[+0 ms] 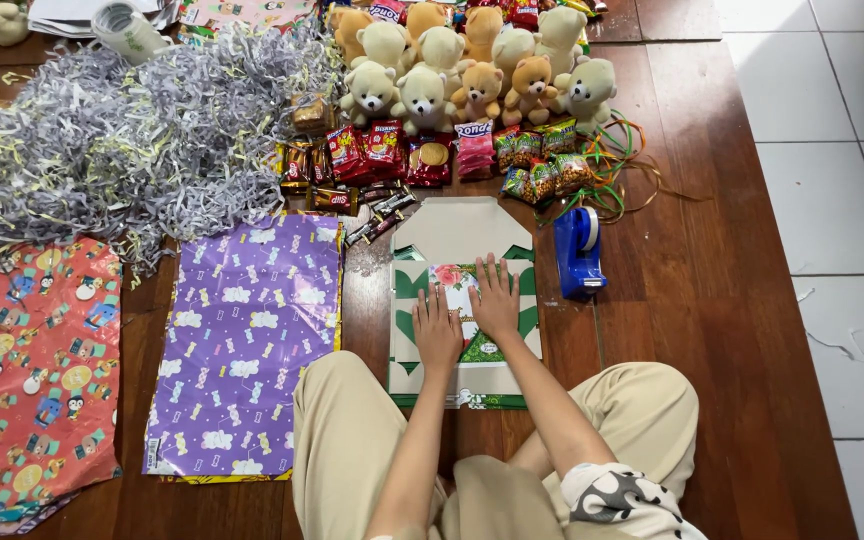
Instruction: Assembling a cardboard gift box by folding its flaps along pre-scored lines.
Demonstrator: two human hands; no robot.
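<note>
While both hands press flat, left hand (436, 333), right hand (495, 301), fingers spread atop wrapped box (452, 285)

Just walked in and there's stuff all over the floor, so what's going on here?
A person sits on the wooden floor, pressing both hands flat on a box lying on an opened-out sheet of wrapping paper. The left hand and right hand lie side by side. A blue tape dispenser stands just right of it; teddy bears, snack packets, shredded paper and more wrapping sheets lie around.
</note>
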